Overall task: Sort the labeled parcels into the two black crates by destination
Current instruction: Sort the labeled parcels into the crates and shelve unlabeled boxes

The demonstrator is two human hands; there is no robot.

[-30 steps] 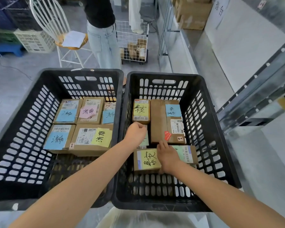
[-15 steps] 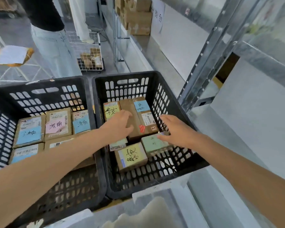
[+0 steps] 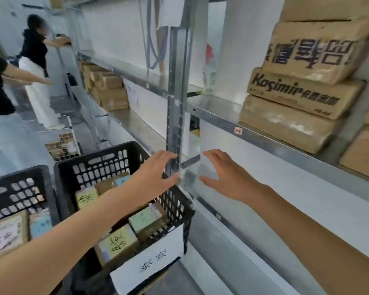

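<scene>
Two black crates stand side by side at the lower left. The right crate (image 3: 98,167) holds several labeled parcels, among them a yellow-labeled parcel (image 3: 118,244) and a green-labeled parcel (image 3: 146,217), and carries a white paper sign (image 3: 149,259) on its front. The left crate (image 3: 15,188) holds parcels with pink and blue labels (image 3: 9,233). My left hand (image 3: 158,173) is raised above the right crate's right wall, fingers apart, empty. My right hand (image 3: 224,175) is open too, in front of the metal shelf upright (image 3: 175,116), holding nothing.
A metal rack runs along the right, its shelf (image 3: 222,120) bearing stacked cardboard boxes (image 3: 303,90). More cartons (image 3: 107,90) sit on a farther shelf. Two people (image 3: 36,60) stand at the left behind a white wire basket (image 3: 62,143).
My view has swung up and to the right, from the crates to the rack. Both hands left the parcels in the right crate and rose, empty, toward the shelf upright.
</scene>
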